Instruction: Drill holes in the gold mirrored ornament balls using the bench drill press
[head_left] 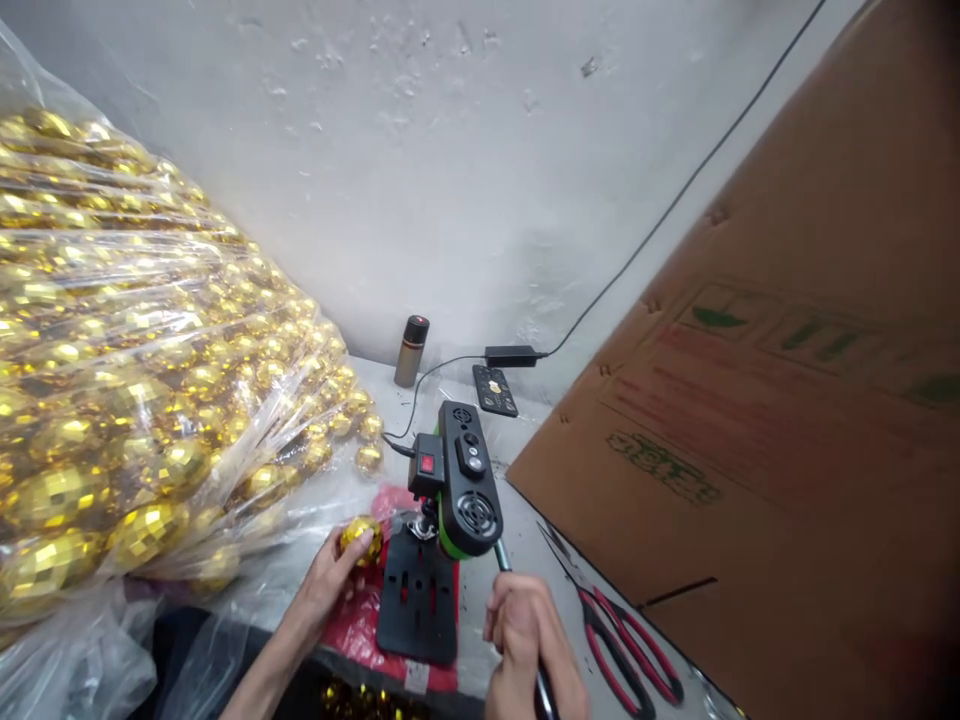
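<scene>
My left hand (326, 580) is closed around a gold mirrored ball (361, 541), thumb on top, at the left edge of a small black and green machine (471, 480). The machine stands on a black slotted base plate (418, 600) and carries a power box (427, 465) with a red switch. My right hand (529, 640) is wrapped round a metal rod with a dark handle (502, 556). The rod's far end is beside the machine's right side; I cannot tell whether it is attached. Red plastic (360, 625) lies beneath the plate.
A big clear bag of gold balls (172, 370) fills the left. A large cardboard box (750, 400) bounds the right, with red-handled scissors (615, 630) before it. Against the wall are a cylindrical can (411, 352), a black adapter (513, 356) with cable and a phone-like item (495, 391).
</scene>
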